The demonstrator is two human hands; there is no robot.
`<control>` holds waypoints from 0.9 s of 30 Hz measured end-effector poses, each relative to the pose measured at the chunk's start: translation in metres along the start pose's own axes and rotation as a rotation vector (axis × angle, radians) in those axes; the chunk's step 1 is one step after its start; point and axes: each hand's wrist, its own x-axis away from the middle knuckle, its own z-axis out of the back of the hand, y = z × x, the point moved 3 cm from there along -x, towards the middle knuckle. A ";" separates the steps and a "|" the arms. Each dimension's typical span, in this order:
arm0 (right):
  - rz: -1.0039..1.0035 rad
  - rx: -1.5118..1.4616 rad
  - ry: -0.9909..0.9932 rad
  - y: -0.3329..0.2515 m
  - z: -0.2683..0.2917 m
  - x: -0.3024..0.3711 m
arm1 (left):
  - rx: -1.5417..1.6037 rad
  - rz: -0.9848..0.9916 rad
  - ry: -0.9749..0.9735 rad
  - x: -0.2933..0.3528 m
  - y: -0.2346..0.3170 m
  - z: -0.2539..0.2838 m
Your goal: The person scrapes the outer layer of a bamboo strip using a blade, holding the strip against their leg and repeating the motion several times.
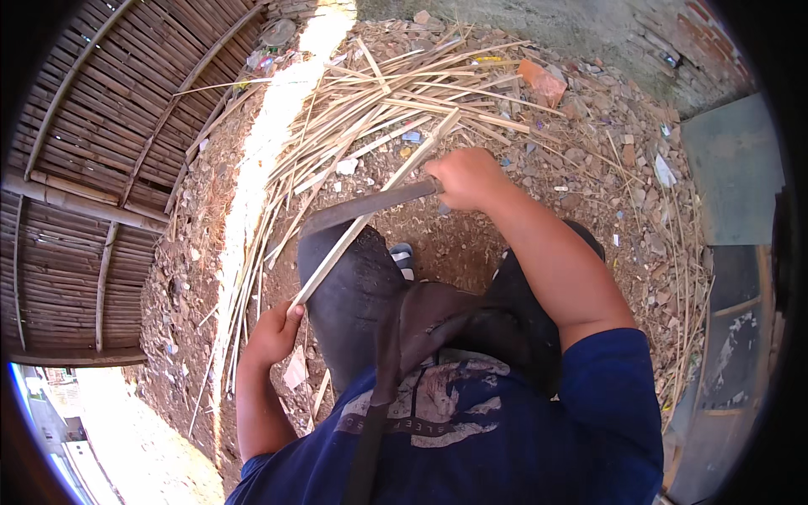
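My left hand [273, 334] is closed around the near end of a pale bamboo strip [343, 241]. From there the strip slants away, up and to the right, past my knee. In my right hand [469, 178] is the handle of a machete [364, 205] with a long, dark blade. The blade points left and crosses the strip above my left thigh, its broad tip near my knee. Whether its edge bites into the strip I cannot tell. Dark cloth [446, 311] lies across my lap.
Many split bamboo strips [370, 126] lie heaped on the rubble-strewn ground ahead, several running down the left. A broken brick [543, 82] lies beyond them. A bamboo slat wall [101, 109] stands at the left, a rough wall [589, 38] at the back, and grey panels [732, 168] at the right.
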 end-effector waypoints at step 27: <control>-0.449 -0.177 0.193 0.079 -0.001 -0.003 | 0.141 -0.017 -0.077 0.000 -0.016 -0.008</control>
